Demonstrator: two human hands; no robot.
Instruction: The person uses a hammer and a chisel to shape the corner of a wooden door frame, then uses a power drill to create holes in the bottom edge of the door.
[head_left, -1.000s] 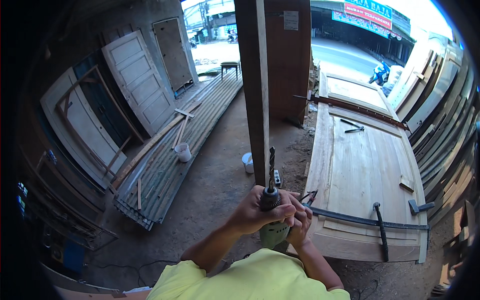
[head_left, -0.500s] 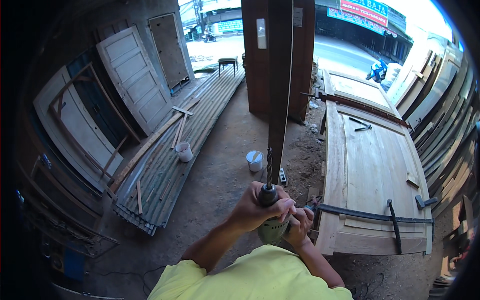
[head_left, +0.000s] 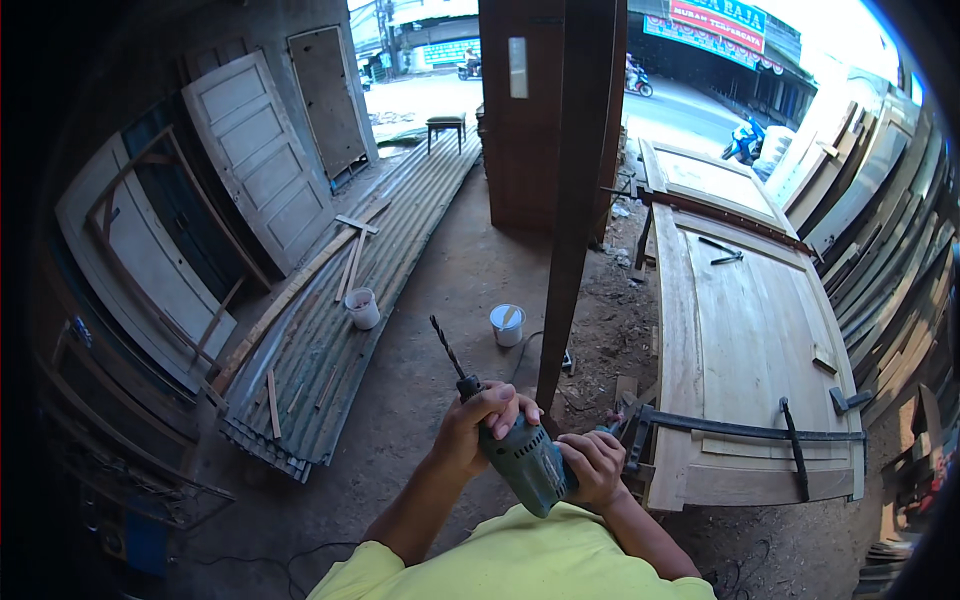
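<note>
A green power drill [head_left: 528, 462] with a long twist bit [head_left: 444, 341] is held in front of my yellow shirt, its bit pointing up and to the left. My left hand [head_left: 478, 428] wraps round the front of the drill body, just behind the chuck [head_left: 468, 386]. Around the handle, on the other side, closes my right hand [head_left: 596, 466]; the trigger is hidden by its fingers. Just beyond the drill rises a tall dark wooden post [head_left: 578, 200]. The bit stands apart from it.
On the right lies a pale wooden door panel [head_left: 750, 330] with a bar clamp [head_left: 740, 425] and a hammer [head_left: 792, 448]. A white bucket [head_left: 507, 325] stands on the floor ahead. Corrugated sheets [head_left: 340, 340] lie at left, bearing another bucket [head_left: 362, 309]. A cable [head_left: 262, 560] runs across the floor.
The drill has swung from upright to a leftward tilt, its bit moving away from the post. Both hands keep their hold. The left hand has shifted left and down.
</note>
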